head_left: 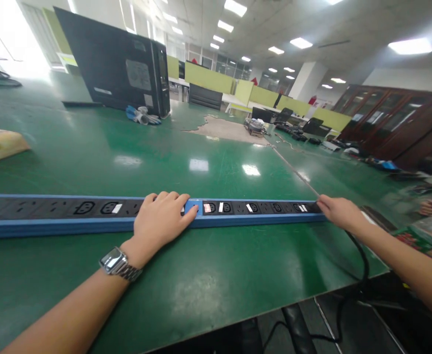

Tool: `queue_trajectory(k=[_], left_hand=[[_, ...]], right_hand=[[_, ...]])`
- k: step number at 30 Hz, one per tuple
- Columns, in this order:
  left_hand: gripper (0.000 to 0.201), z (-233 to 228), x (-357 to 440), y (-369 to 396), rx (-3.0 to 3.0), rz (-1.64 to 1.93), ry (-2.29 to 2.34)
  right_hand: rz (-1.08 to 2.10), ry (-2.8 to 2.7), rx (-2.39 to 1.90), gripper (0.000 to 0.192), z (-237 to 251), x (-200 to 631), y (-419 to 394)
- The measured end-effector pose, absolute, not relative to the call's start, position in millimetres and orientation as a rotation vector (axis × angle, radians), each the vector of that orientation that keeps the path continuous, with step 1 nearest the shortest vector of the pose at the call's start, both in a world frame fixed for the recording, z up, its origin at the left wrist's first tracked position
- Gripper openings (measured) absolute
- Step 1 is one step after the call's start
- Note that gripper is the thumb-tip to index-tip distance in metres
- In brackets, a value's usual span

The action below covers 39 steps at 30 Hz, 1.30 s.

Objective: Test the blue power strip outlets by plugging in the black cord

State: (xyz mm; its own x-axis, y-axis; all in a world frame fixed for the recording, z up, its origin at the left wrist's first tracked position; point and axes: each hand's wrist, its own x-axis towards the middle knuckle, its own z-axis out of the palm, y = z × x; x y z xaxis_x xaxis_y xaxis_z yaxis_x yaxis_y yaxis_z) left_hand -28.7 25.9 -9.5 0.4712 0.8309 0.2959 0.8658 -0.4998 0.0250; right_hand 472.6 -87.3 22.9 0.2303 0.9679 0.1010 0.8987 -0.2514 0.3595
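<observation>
Blue pwr strip [260, 220], mid-frame; L hand [160, 219] atop, fingers draped, grip unclear; R hand [340, 212], mid-right, fingers gripping strip's end.

long power strip [216, 209] here, blue housing with a black face, lying sockets-up on a green tabletop [256, 265]. it runs pretty much straight across, and the left end is cut off at the edge of the view. mix of slotted sockets and ones with rounded outlines, a few white stickers [117, 209], plus a blue section [200, 206]. black cord [363, 255] droops near the right end, can't tell if it's attached.
</observation>
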Motion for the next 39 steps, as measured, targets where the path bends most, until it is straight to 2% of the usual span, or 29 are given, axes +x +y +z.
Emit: queue_trajectory(k=[5, 6, 8, 9, 11, 18, 22, 25, 29, 33, 39], left_hand=[[0.050, -8.0, -28.7, 24.2, -2.567, -0.393, -1.491], [0.050, -8.1, -28.3, 24.0, -2.561, -0.390, -1.495], [0.051, -8.9, -27.2, 23.8, -2.556, -0.392, -1.503], [0.051, -9.4, -26.6, 23.9, -2.560, -0.396, -1.504], [0.053, -10.2, -26.4, 24.8, -2.584, -0.416, -1.501], [0.074, -10.6, -70.0, 37.7, -2.798, -0.563, -1.472], [0.076, -14.9, -104.3, 41.2, -2.668, -0.499, -1.503], [0.077, -17.2, -109.3, 40.7, -2.671, -0.496, -1.478], [0.077, -17.6, -104.8, 40.6, -2.669, -0.500, -1.477], [0.077, -18.5, -105.9, 40.4, -2.645, -0.504, -1.471], [0.077, -19.1, -107.7, 38.9, -2.633, -0.483, -1.465]], right_hand=[[0.685, 1.772, 2.604, 0.034, 54.7, 450.8, -85.3], [0.654, 1.844, 2.639, 0.034, 59.6, 439.9, -81.3], [0.283, 2.033, 2.529, 0.032, 61.6, 413.3, -70.1], [0.201, 2.067, 2.462, 0.030, 58.9, 399.8, -64.2], [0.200, 2.009, 2.468, 0.030, 49.6, 377.9, -55.0], [0.323, 2.092, 2.338, 0.032, 30.5, 375.1, -57.2], [0.396, 2.051, 2.275, 0.033, 25.1, 382.4, -59.4], [0.412, 2.061, 2.256, 0.032, 37.5, 370.0, -58.8], [0.533, 2.098, 2.507, 0.032, 75.4, 307.9, -51.2], [0.113, 2.332, 2.297, 0.026, 81.5, 232.0, -29.6], [0.115, 2.204, 2.296, 0.027, 45.8, 212.9, -16.9]])
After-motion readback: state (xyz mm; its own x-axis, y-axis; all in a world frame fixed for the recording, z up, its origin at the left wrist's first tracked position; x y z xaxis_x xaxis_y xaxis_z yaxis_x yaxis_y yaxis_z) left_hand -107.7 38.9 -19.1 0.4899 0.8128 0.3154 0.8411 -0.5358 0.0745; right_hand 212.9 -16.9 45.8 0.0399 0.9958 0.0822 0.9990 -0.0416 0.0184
